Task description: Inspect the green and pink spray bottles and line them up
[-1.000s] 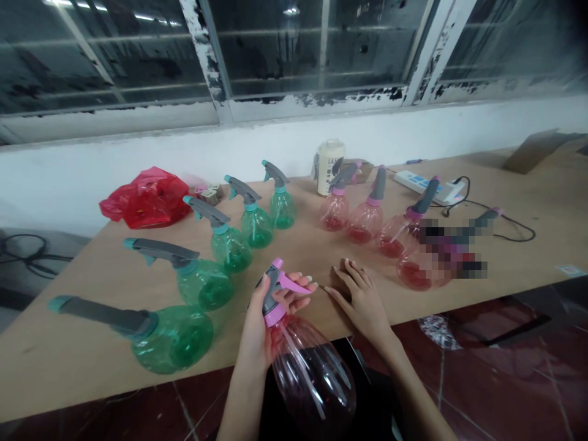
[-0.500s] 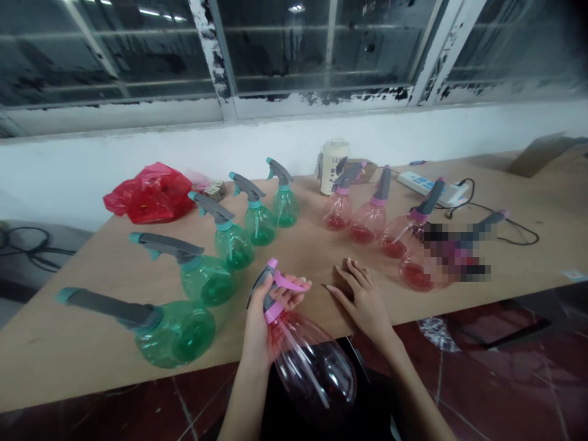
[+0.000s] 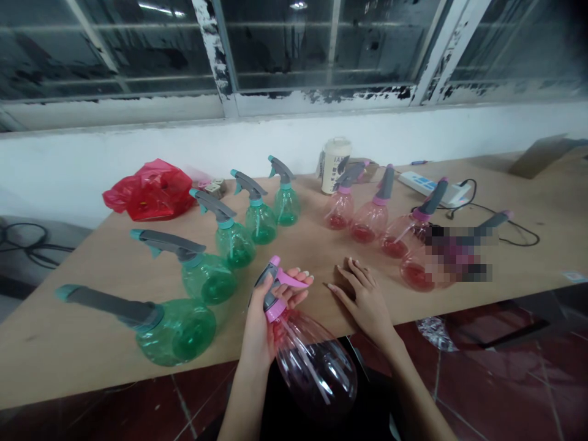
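Note:
My left hand (image 3: 263, 321) is closed round the neck of a pink spray bottle (image 3: 312, 361), with fingers on its pink trigger and grey head. The bottle leans over the near table edge towards me. My right hand (image 3: 362, 297) rests on the wooden table (image 3: 92, 343) just to the right, fingers spread and slightly curled, holding nothing. A row of several green spray bottles (image 3: 202, 278) runs along the left, and a row of pink ones (image 3: 367, 217) along the right.
A red plastic bag (image 3: 149, 190) lies at the back left. A pale cup (image 3: 334, 164) stands by the wall, with a white power strip (image 3: 429, 185) and black cable to its right. A blurred patch covers part of the pink row.
The pink bottle in my left hand has shifted slightly, and the view has risen a little. My right hand stays on the table.

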A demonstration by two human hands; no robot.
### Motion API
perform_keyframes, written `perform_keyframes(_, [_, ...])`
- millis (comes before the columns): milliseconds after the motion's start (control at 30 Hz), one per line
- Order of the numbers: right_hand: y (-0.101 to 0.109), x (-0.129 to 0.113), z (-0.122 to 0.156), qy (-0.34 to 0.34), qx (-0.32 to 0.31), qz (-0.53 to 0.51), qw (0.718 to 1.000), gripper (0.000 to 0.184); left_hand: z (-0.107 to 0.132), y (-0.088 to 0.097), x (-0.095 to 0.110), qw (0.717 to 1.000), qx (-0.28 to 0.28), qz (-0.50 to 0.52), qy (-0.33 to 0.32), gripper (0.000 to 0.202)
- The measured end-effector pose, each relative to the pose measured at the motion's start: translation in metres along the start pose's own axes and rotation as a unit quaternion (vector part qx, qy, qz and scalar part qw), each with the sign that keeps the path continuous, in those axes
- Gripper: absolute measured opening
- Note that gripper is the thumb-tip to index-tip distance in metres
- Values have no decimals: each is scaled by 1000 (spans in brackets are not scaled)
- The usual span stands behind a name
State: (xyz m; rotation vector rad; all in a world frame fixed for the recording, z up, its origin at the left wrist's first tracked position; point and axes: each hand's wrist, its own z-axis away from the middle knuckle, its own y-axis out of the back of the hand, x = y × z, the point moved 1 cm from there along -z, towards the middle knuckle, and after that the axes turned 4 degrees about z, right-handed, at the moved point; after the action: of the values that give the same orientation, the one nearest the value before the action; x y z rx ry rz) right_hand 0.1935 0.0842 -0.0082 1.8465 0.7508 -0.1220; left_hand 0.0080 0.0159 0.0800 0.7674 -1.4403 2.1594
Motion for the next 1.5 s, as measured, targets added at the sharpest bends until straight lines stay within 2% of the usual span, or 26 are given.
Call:
perform_keyframes(167, [1, 0, 0, 3, -2, -2, 1000, 55, -2, 3, -3, 1000, 0, -6, -11, 34])
perform_keyframes(300, [1, 0, 1, 7, 4, 1, 1000, 55, 2, -1, -2, 997, 27, -14, -72, 20])
perform_keyframes(400, [1, 0, 1, 9, 13, 1, 1000, 55, 5, -3, 0, 992, 40, -5, -115, 20])
perform_keyframes(500, [1, 0, 1, 9, 11, 4, 1000, 55, 3, 0, 0, 994, 47, -11, -97, 25])
perform_keyframes(600, [0, 1, 1, 10, 10, 5, 1000, 54, 0, 4, -2, 998, 14, -24, -54, 35])
perform_keyframes(733, [-1, 2, 1, 12, 14, 7, 1000, 54, 0, 2, -2, 999, -27, -21, -35, 38])
perform_keyframes(933, [0, 1, 1, 11, 9, 7, 1000, 55, 2, -2, -1, 999, -36, -24, -32, 37])
perform_keyframes(1067, [1, 0, 1, 8, 7, 7, 1000, 55, 2, 0, -2, 999, -21, -16, -34, 34])
perform_keyframes(1133, [1, -1, 1, 7, 8, 6, 1000, 55, 3, 1, -2, 999, -7, -10, -50, 27])
perform_keyframes(1200, [1, 0, 1, 6, 9, 7, 1000, 56, 6, 0, -2, 997, -16, 0, -71, 23])
perform_keyframes(1267, [0, 0, 1, 7, 9, 8, 1000, 56, 8, 0, -3, 996, -35, 4, -82, 25])
perform_keyframes(1367, [-1, 2, 1, 11, 8, 6, 1000, 55, 8, 0, -3, 996, -27, -17, -89, 23])
perform_keyframes(1500, [-1, 2, 1, 10, 11, 5, 1000, 55, 4, 1, -4, 997, -42, -30, -65, 31])
